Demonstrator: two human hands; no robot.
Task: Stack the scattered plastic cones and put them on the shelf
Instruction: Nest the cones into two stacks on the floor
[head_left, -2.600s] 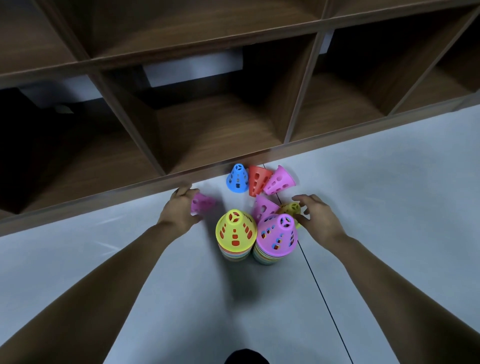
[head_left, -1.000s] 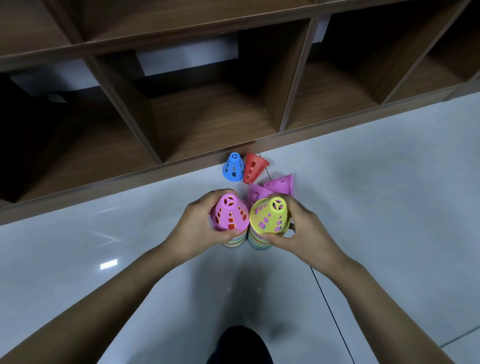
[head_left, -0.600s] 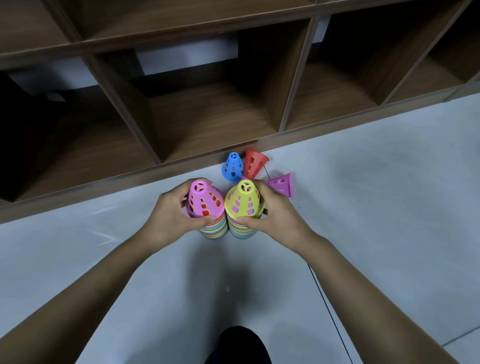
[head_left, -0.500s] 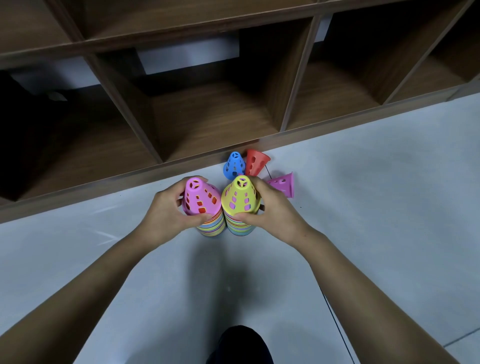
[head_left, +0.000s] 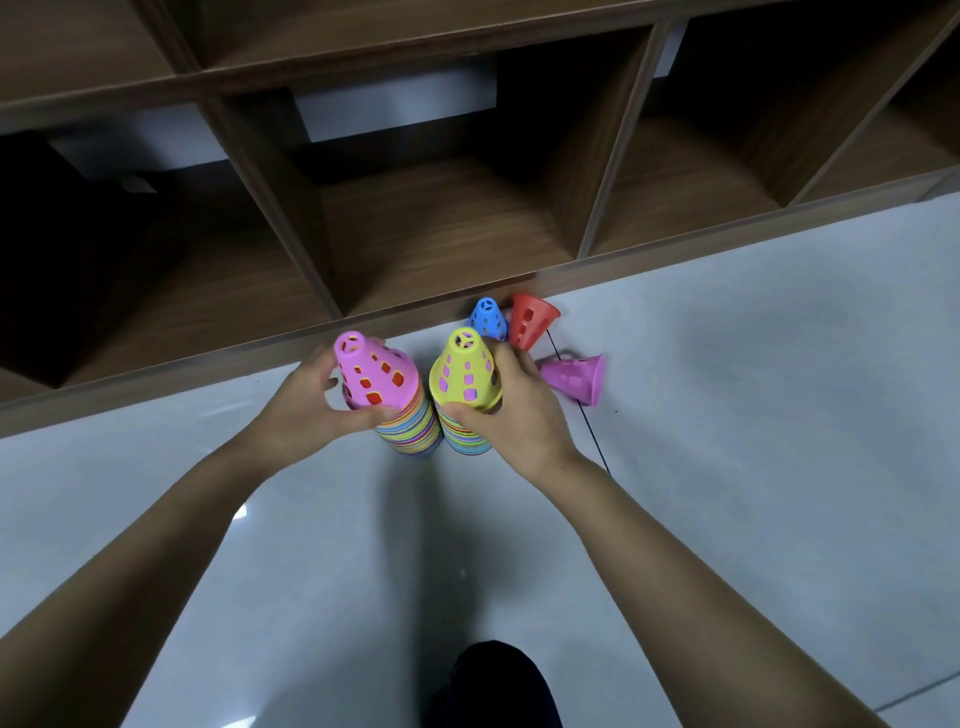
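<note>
Two stacks of perforated, tapered plastic cones are held side by side, nearly touching, before the front edge of the dark wood-grain shelf (head_left: 441, 228). The pink-topped stack (head_left: 382, 384) is clasped by the left hand (head_left: 306, 410), the yellow-topped stack (head_left: 465, 379) by the right hand (head_left: 514, 415). On the glossy grey floor (head_left: 727, 415) just beyond, a blue cone (head_left: 487, 318) stands upright; a red cone (head_left: 531, 319) and a pink cone (head_left: 576, 376) lie tipped.

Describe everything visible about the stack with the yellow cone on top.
The yellow-topped stack is nested plastic cones, upright. Its top cone is yellow, pierced with square holes showing pink beneath, its tip a spoked ring. Below, many rims show as coloured bands. The right hand grips it, thumb across the front. The pink-topped stack is close at its left. Whether it touches the floor is unclear.
</note>
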